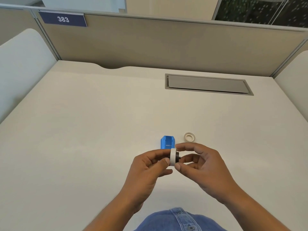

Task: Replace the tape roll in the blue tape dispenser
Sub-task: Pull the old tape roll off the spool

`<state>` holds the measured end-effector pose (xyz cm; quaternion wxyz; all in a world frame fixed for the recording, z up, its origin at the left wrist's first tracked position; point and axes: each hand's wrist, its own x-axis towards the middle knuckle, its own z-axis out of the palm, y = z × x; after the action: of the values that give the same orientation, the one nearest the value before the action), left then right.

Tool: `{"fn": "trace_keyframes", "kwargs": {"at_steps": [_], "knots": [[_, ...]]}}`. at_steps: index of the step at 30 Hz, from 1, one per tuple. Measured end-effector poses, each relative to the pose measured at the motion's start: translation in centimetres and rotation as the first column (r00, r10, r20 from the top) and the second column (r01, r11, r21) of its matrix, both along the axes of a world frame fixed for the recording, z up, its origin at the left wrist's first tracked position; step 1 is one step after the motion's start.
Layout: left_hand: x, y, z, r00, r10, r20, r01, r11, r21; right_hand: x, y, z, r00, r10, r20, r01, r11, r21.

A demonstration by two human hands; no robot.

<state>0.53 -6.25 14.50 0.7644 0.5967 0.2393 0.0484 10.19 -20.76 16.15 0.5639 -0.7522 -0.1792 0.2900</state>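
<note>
The blue tape dispenser (167,142) stands on the desk just beyond my hands, its lower part hidden behind them. I hold a white tape roll (172,157) on edge above the desk, with a black hub (178,158) sticking out of its right side. My left hand (150,165) pinches the roll between thumb and fingers. My right hand (200,162) touches the roll's rim and the hub from the right with thumb and fingertips. A second, thinner tape roll (189,136) lies flat on the desk to the right of the dispenser.
The cream desk (83,130) has a grey cable hatch (208,84) at the back right. Beige partition walls (166,40) close the back and sides, with a sign reading 383 (63,19). A denim shirt (178,220) shows at the bottom edge.
</note>
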Motion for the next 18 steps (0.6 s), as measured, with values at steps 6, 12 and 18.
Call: {"fn": "trace_keyframes", "kwargs": {"at_steps": [6,12,18], "knots": [[0.00,0.00,0.15,1.000,0.027,0.015,-0.028,0.998,0.059,-0.06,0.03,0.20,0.999,-0.031,0.030,0.030,0.998,0.055],[0.13,0.29,0.09,0.999,0.035,0.031,-0.037,0.998,0.060,0.13,0.08,0.14,0.996,-0.078,-0.035,0.082,0.987,0.139],[0.16,0.21,-0.05,0.998,0.038,0.049,-0.039,0.999,0.017,0.04,0.27,0.25,0.996,-0.091,-0.016,0.093,0.986,0.139]]}}
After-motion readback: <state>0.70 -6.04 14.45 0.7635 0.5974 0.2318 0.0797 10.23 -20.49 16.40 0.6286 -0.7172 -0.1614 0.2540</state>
